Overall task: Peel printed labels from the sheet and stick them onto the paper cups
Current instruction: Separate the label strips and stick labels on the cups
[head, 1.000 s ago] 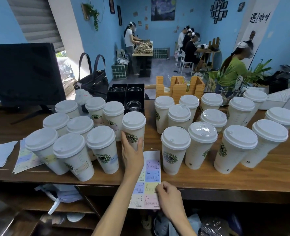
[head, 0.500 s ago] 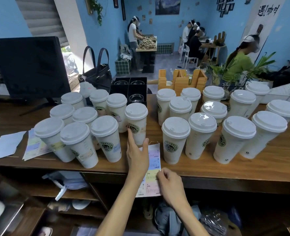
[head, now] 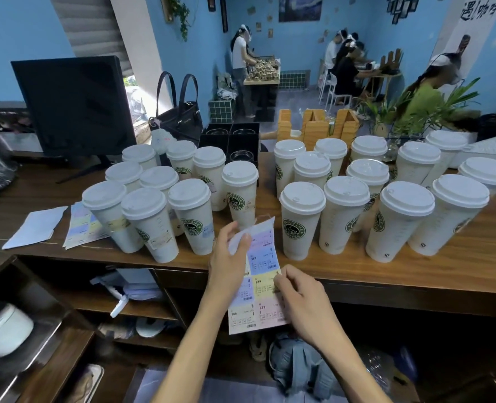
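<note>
A label sheet (head: 263,266) with pastel printed labels hangs over the front edge of the wooden counter (head: 415,266), lifted off it. My left hand (head: 228,266) pinches its curled upper left corner between thumb and fingers. At the sheet's right edge, by a yellow label, my right hand (head: 302,298) pinches it. Several lidded white paper cups stand in two groups: a left group (head: 151,225), some bearing labels, and a right group (head: 342,216). One cup (head: 240,196) stands just behind the sheet.
A dark monitor (head: 75,106) and a black handbag (head: 180,117) stand at the back left. Loose papers (head: 34,228) lie left of the cups. A black glass box (head: 235,141), wooden holders (head: 316,126) and plants (head: 421,112) line the far edge. Shelves (head: 142,303) sit below.
The sheet lay flat on the counter under my left hand; now it is raised and held in both hands. My left fingers have closed on its top corner.
</note>
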`<state>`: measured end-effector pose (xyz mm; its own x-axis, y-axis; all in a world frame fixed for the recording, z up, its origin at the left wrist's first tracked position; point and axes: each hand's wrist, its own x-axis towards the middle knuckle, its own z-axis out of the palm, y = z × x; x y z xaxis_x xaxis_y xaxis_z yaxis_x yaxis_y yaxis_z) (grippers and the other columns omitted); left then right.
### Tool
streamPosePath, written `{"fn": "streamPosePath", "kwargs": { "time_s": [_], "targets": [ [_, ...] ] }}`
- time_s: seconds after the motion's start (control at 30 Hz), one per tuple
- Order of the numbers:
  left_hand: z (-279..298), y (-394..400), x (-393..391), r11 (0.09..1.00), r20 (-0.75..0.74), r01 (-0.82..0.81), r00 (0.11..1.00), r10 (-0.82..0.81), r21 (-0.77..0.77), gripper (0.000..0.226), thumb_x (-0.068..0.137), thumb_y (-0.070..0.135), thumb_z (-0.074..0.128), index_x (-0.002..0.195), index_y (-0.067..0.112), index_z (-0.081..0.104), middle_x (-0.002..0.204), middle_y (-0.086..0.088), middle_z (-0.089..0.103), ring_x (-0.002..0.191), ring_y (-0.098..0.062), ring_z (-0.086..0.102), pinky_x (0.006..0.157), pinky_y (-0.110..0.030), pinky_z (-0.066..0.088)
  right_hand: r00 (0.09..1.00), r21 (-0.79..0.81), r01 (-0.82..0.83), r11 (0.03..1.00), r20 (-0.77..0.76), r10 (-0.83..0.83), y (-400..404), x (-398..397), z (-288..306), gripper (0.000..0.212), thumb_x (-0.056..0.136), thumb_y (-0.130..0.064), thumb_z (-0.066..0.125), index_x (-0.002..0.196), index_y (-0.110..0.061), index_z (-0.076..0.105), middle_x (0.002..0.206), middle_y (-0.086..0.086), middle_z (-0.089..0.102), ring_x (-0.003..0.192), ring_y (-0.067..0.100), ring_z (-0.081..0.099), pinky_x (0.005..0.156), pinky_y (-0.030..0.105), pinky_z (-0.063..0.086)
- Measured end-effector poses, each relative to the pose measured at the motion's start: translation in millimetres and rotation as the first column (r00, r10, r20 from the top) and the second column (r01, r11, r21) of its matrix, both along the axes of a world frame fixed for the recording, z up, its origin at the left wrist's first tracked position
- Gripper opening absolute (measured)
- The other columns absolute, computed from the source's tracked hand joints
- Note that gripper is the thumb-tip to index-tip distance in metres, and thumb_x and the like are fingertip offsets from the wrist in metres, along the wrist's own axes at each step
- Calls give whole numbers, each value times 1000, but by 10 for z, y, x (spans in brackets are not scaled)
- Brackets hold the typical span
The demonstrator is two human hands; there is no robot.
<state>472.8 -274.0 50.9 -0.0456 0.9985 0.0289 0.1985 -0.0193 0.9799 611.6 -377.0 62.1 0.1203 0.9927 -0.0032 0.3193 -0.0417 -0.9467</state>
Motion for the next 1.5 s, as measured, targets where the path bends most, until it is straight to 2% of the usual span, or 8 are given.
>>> {"fn": "streamPosePath", "kwargs": {
  "time_s": [0.23,0.47,0.57,0.67,0.83,0.93,1.2,1.5],
  "targets": [
    [259,-202,-192,999,224,38,974,-37,-1,44,87,41,79,122,58,60,132,16,61,129,-10,58,109,-51,49,999,-23,-46,999,23,47,-105,47,148,39,102,-21,54,64,-27,48,59,-15,56,59,3,45,61,27,36],
    [455,-380,-185,976,168,154,969,-179,156,25,94,17,73,116,29,71,111,16,74,109,-7,68,96,-36,56,965,65,-106,992,-233,119,-17,11,301,20,101,-15,64,114,-26,74,110,-11,78,103,7,73,89,23,54],
    [482,-409,-165,958,71,204,972,-222,200,23,96,25,71,116,36,68,115,17,72,111,-5,66,97,-34,53,966,122,-37,992,-249,67,0,-8,339,19,102,-14,62,113,-21,75,105,-12,79,89,-2,72,76,13,50],
    [445,-342,-165,926,-275,205,954,-117,316,23,94,46,65,118,44,65,130,18,58,128,-6,52,111,-36,42,965,124,1,992,-261,32,-23,-11,357,17,102,-15,62,111,-17,76,101,-9,80,86,0,72,74,13,50],
    [447,-372,-26,680,-450,377,890,-76,629,18,91,38,67,102,29,79,109,14,67,111,-10,56,97,-32,43,978,137,47,989,-206,-18,-100,42,338,14,100,-9,64,99,-12,77,62,-15,66,54,-5,51,54,12,39],
    [454,-392,101,649,-427,462,876,-226,605,13,87,34,78,98,27,81,100,16,73,101,-8,64,90,-27,50,982,141,124,982,-162,-101,-136,106,339,25,95,-4,68,80,-21,79,61,-11,65,53,-4,45,51,15,36],
    [562,-441,340,720,-307,472,881,-361,508,4,86,17,82,90,19,83,91,15,78,86,5,70,80,-10,49,977,139,151,979,-171,-126,-179,370,390,19,95,-8,71,97,-24,82,91,-1,81,88,9,72,81,33,57],
    [559,-422,658,774,-287,511,857,-427,375,8,95,15,73,92,16,81,89,13,77,84,-1,71,77,-10,48,985,121,109,987,-150,-90,-178,739,318,8,96,-13,73,94,-13,81,91,3,81,86,12,73,78,35,58]
  ]
}}
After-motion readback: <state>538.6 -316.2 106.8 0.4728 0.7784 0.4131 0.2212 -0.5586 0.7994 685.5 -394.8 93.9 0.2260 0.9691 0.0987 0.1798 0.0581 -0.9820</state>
